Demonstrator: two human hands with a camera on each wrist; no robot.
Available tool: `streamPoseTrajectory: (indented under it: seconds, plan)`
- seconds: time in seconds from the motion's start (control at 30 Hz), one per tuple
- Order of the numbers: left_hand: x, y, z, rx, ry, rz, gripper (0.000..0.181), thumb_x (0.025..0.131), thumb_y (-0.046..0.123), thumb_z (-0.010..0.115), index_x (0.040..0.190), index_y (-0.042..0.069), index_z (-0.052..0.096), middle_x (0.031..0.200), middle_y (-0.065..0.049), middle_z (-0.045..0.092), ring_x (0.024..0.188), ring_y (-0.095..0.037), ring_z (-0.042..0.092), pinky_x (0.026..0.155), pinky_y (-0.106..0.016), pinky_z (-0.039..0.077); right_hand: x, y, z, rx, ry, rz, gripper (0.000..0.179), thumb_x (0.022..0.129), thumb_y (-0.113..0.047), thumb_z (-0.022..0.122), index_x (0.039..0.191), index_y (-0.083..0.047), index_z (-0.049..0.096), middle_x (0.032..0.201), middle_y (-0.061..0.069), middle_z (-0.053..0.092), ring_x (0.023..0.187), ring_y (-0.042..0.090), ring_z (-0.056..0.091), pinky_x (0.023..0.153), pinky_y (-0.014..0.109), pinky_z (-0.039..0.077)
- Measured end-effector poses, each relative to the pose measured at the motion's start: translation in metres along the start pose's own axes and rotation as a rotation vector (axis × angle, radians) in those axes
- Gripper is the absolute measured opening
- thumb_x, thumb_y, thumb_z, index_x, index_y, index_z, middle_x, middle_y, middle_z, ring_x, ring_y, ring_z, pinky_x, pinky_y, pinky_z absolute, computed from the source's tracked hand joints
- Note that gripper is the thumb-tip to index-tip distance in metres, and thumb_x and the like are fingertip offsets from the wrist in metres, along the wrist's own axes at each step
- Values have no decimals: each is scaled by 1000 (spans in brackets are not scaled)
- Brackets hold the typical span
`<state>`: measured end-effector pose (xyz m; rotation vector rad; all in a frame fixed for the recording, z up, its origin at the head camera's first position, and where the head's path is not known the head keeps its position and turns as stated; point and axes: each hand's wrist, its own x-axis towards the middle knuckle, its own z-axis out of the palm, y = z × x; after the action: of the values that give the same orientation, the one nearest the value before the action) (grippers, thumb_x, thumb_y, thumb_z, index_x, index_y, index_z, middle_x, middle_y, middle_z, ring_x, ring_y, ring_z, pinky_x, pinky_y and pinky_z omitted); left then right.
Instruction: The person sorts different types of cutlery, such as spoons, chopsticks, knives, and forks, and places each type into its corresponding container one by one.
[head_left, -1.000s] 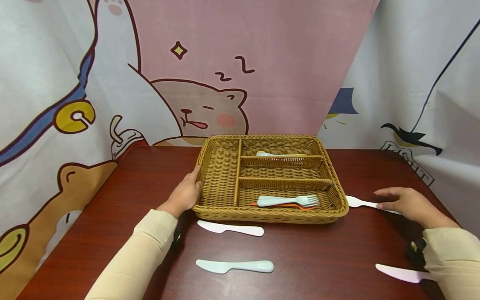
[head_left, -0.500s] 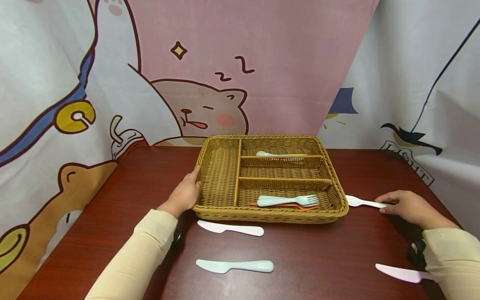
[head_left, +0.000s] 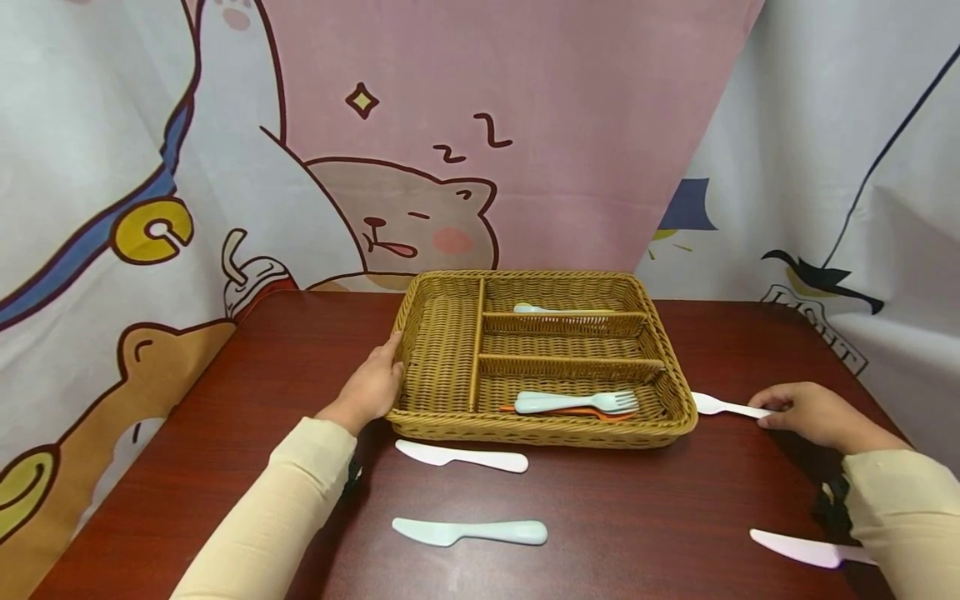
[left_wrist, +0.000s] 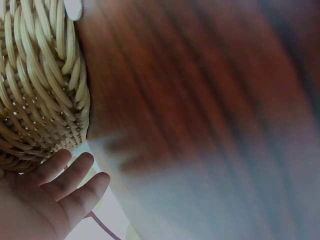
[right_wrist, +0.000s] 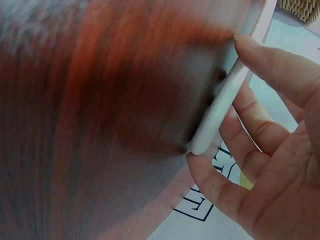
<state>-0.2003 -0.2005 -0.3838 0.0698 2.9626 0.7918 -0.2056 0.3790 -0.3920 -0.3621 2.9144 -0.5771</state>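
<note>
Remotely, I rest the left hand, fingers loose, against the wicker basket on its left, seemingly to steady it, while the right hand pinches the white utensil, right of the basket, by its more reachable end.

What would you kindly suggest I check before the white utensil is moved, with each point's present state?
1. Right grip on the white utensil: ok, thumb and fingers pinch its handle.
2. Left grip at the basket: ok, touching its left end.
3. Kind of utensil: cannot tell, the basket hides its far tip.
4. Fork inside the basket: ok, in the nearest compartment.
5. Knives put away: not ok, a white knife, a pale green knife and a pinkish knife lie on the table.
</note>
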Motion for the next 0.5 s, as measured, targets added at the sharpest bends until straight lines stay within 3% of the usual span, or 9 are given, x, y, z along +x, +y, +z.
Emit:
streamPoseTrajectory:
  seconds: [0.23, 0.5]
  plan:
    - [0, 1, 0, -14, -12, -12, 57, 104, 17, 33, 155, 4, 12, 152, -26, 28, 139, -38, 30, 113, -50, 27, -1, 1, 3, -17, 26, -34, 9, 78, -3, 72, 85, -5, 68, 71, -2, 54, 63, 4, 41, 57, 26, 34]
    - [0, 0, -1, -5, 2, -9, 57, 103, 16, 34, 155, 4, 13, 153, -26, 27, 140, -37, 30, 113, -49, 27, 0, 5, 2, -34, 120, -31, 10, 80, -9, 74, 87, -6, 68, 73, -3, 58, 65, 1, 42, 57, 25, 35]
